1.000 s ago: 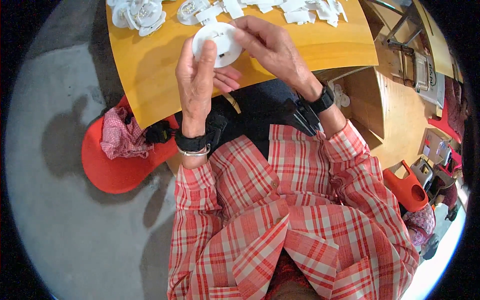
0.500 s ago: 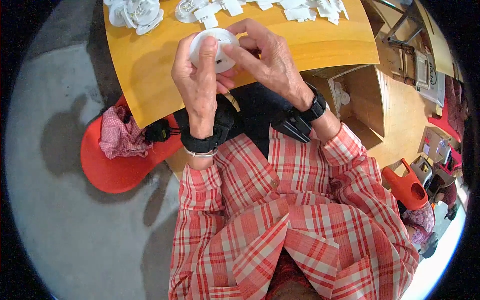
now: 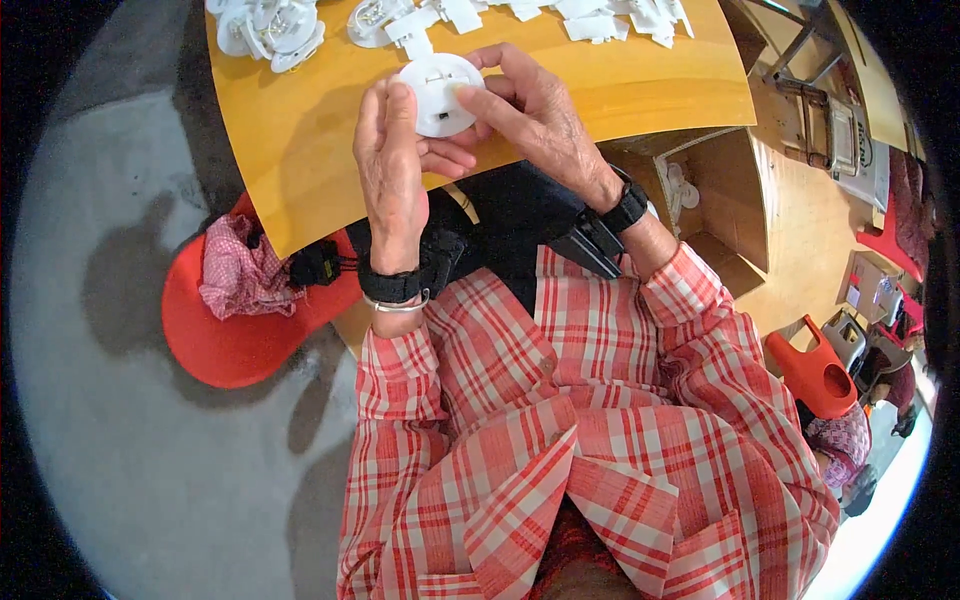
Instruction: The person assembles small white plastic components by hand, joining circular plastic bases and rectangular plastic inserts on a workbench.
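Observation:
A round white plastic disc (image 3: 437, 108) is held up over the near edge of the table, its face toward me. That face has a small dark slot low down and raised details near the top. My right hand (image 3: 545, 125) grips the disc's right side, thumb pressed on the face and fingers behind it. On the other side, my left hand (image 3: 392, 175) cups the left rim loosely. Its thumb lies along the edge, and its other fingers reach below and behind the disc, partly hidden. Both wrists wear black straps.
On the yellow table (image 3: 300, 150), white disc parts (image 3: 270, 30) are piled at the far left, with flat white pieces (image 3: 595, 20) along the back. An open cardboard box (image 3: 725, 195) stands below at right. A red stool (image 3: 225, 330) with checked cloth is at left.
The left thumb has slid off the disc's face to its left rim, uncovering more of the face. The disc has shifted slightly right; the right hand stays on it.

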Demonstrator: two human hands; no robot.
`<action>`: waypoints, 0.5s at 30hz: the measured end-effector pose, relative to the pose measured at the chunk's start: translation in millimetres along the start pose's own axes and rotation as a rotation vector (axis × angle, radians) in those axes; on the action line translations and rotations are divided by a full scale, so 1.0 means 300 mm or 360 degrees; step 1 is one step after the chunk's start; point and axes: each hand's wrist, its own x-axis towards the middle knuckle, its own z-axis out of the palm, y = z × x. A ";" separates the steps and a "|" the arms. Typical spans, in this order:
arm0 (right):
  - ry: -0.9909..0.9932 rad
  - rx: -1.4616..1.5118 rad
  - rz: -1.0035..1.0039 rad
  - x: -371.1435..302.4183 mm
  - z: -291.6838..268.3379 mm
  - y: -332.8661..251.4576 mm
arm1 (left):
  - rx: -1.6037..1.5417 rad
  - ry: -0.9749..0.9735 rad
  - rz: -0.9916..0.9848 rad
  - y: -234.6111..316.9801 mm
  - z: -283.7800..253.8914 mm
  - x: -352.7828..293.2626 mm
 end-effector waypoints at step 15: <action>-0.0027 -0.0343 -0.0063 -0.022 0.019 -0.005 | 0.0197 0.0140 0.0057 -0.012 0.003 0.007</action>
